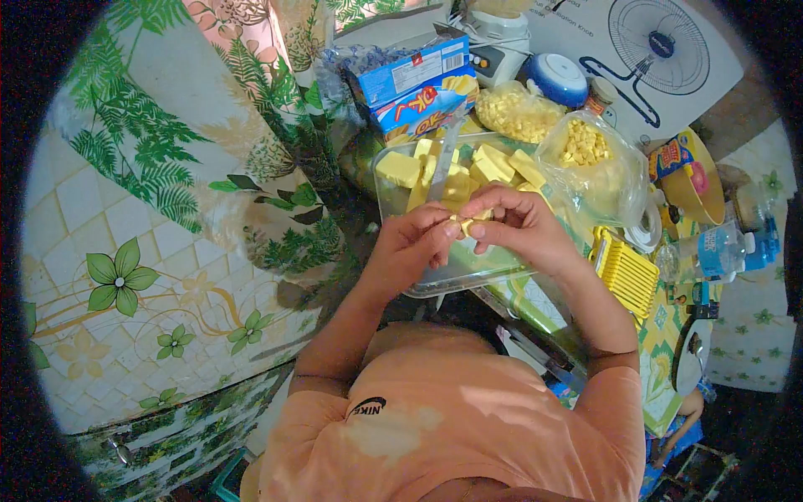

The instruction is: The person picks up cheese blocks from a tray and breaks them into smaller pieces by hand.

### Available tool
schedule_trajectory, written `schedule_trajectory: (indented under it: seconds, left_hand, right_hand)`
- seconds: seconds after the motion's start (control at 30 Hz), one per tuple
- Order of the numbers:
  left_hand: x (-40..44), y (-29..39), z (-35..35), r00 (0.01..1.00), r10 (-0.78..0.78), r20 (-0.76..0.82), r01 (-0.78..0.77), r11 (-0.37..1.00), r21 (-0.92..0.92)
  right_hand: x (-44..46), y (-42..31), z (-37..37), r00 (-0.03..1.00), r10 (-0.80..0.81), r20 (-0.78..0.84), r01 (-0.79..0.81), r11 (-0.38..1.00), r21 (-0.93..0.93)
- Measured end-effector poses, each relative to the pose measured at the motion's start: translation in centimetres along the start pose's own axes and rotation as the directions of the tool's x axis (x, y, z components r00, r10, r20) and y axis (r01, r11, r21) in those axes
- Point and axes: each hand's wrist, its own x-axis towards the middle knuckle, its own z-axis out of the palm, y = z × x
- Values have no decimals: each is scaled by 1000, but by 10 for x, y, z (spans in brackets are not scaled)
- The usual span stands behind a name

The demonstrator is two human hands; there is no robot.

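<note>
Both my hands meet over the near part of a clear plastic tray [435, 287]. The fingertips of my left hand [425, 238] pinch a small pale-yellow piece [466, 225], which looks like cheese. My right hand [514, 219] is closed on the same piece from the other side, with its thumb and fingers touching it. Behind my hands, several yellow blocks [399, 170] lie in the tray. Among them a knife blade [441, 171] stands out, slanting away from me; its handle cannot be made out.
Behind the tray are a blue box [422, 92], a bag of yellow cubes [519, 113] and a blue bowl [558, 79]. At right stand another open bag of cubes [588, 146], a yellow ridged rack [626, 274] and a water bottle [707, 253]. A person's arm [682, 427] shows lower right.
</note>
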Motion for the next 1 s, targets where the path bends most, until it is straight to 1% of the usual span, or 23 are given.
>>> schedule_trajectory:
  seconds: [0.1, 0.2, 0.3, 0.4, 0.5, 0.6, 0.73, 0.8, 0.83, 0.9, 0.93, 1.0]
  left_hand:
    - [1, -1, 1, 999, -20, -30, 20, 1000, -1]
    - [2, -1, 3, 997, -15, -81, 14, 1000, -4]
    - [4, 0, 4, 995, -13, -97, 12, 1000, -4]
    - [4, 4, 7, 993, -50, -104, 49, 999, -8]
    - [4, 5, 7, 989, -115, -89, 114, 993, -22]
    - [5, -1, 5, 985, -159, -67, 153, 985, -81]
    - [6, -3, 4, 977, -200, -70, 189, 972, -138]
    - [6, -1, 4, 978, -189, -88, 177, 976, -125]
    - [6, -1, 4, 978, -183, -96, 171, 978, -119]
    - [6, -2, 0, 984, -172, -53, 168, 982, -82]
    - [5, -3, -1, 985, -168, -31, 165, 984, -64]
    - [5, -5, -1, 989, -141, -46, 139, 990, -38]
  right_hand:
    - [-1, 4, -1, 997, -6, -82, -1, 996, -87]
    - [1, 9, 3, 955, -249, -162, 206, 948, -244]
    - [1, 11, -1, 944, -283, -172, 175, 868, -465]
    - [-2, 6, 5, 929, -334, -159, 192, 803, -564]
    - [-3, 4, 9, 891, -447, -77, 278, 672, -687]
    - [-3, 7, 9, 870, -492, -28, 311, 592, -743]
    - [-5, 0, 9, 908, -418, -31, 284, 667, -689]
    - [-5, -3, 6, 921, -391, 2, 298, 701, -648]
    - [-5, -3, 4, 920, -392, 17, 308, 695, -650]
    - [-4, -2, 2, 918, -394, 47, 327, 684, -652]
    - [-4, -3, 2, 921, -387, 35, 316, 695, -646]
    - [-5, -4, 4, 928, -373, 9, 294, 716, -633]
